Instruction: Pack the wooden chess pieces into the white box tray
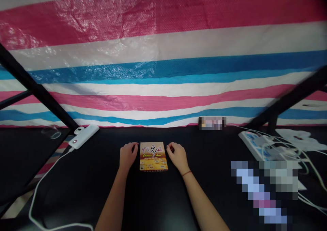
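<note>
A Chinese chess box [153,156] lies flat on the black table, its white, red and yellow printed cover facing up. Just to its left rests my left hand [128,155], loosely curled, with its fingertips near the box edge. My right hand [178,156], with a thin red cord round the wrist, lies on the other side, also curled with the fingertips close to the box. No object shows in either hand, and the undersides of the fingers are hidden.
A white device [85,135] with a cable stands at the back left, near a clear cup [52,132]. On the right are a power strip [251,144] with tangled cables and blurred-out items. Black frame bars [38,88] and a striped tarp [158,103] bound the table [107,135].
</note>
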`<state>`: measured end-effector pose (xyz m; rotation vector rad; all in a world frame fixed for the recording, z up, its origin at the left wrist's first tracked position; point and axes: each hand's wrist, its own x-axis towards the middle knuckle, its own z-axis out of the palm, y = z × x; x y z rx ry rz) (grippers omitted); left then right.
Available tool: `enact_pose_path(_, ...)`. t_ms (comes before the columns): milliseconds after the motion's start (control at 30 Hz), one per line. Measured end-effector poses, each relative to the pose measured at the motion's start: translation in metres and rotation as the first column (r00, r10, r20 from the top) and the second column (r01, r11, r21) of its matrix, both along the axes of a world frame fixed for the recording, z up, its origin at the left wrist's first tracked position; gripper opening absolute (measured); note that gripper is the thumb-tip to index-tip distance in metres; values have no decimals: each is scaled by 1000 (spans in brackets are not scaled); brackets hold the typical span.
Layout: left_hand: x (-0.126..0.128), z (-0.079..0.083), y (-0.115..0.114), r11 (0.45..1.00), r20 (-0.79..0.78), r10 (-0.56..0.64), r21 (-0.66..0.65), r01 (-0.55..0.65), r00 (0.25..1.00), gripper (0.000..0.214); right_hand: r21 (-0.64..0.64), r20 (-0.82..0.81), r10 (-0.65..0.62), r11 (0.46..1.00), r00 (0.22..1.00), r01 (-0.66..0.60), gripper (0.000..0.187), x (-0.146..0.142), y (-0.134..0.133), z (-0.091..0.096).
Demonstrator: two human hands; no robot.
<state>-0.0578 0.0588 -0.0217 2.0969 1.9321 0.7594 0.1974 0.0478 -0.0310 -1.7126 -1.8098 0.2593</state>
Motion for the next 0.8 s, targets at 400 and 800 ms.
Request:
enact_pose_path(400,0,1,0,1000,-23,1,-5,-1,1000,24,3,8,-5,1000,1000,5,24,0,-1,2)
enact_pose_path(800,1,3,-2,1000,-23,-2,-10,2,1000,25,9,-1,13,1000,1000,-13,25,0,-2,1)
